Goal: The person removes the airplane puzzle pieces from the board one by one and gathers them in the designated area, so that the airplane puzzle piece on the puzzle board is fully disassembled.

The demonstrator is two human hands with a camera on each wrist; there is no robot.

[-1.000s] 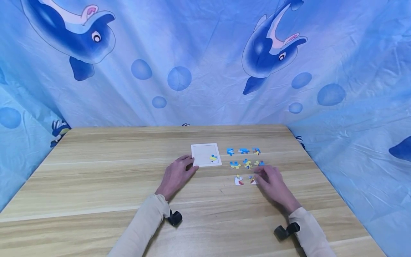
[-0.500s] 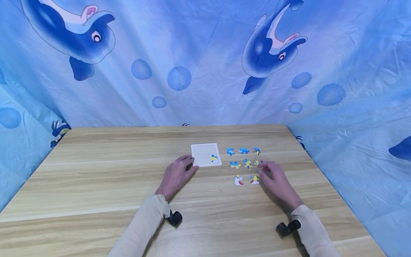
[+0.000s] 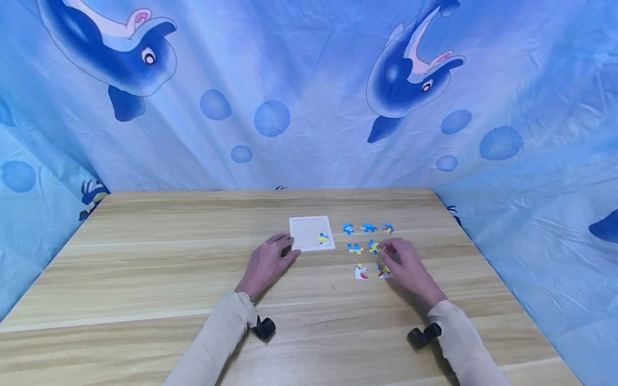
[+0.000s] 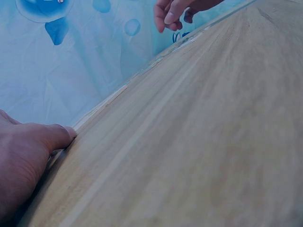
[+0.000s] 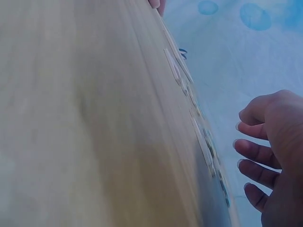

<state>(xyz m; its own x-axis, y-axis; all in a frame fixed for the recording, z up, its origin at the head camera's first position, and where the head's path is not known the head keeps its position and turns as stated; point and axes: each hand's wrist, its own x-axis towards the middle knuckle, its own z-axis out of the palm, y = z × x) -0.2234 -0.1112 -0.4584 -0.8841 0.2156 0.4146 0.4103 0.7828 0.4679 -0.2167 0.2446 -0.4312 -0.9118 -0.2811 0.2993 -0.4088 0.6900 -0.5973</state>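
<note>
A square white puzzle tray (image 3: 311, 219) lies mid-table, with one yellow-and-blue puzzle piece (image 3: 322, 238) in its lower right part. My left hand (image 3: 265, 264) rests at the tray's near left corner, fingers on the left edge and thumb at the front edge. My right hand (image 3: 406, 268) hovers over the right end of the loose pieces, fingers loosely bent, thumb near index finger. No piece shows between them in the right wrist view. Nearest are a yellow-and-blue piece (image 3: 373, 247) and a partly covered piece (image 3: 383, 272); whatever lies under the hand is hidden.
More loose puzzle pieces lie right of the tray: a blue piece (image 3: 368, 228), a blue-and-yellow piece (image 3: 355, 249) and a white-and-red piece (image 3: 360, 272) among them. A blue dolphin-print curtain (image 3: 309, 161) hangs behind the wooden table (image 3: 169, 241).
My right hand first drew slightly right, then moved left over the pieces, covering the right end of the middle row. The left hand and tray stay put; the head view shifted slightly.
</note>
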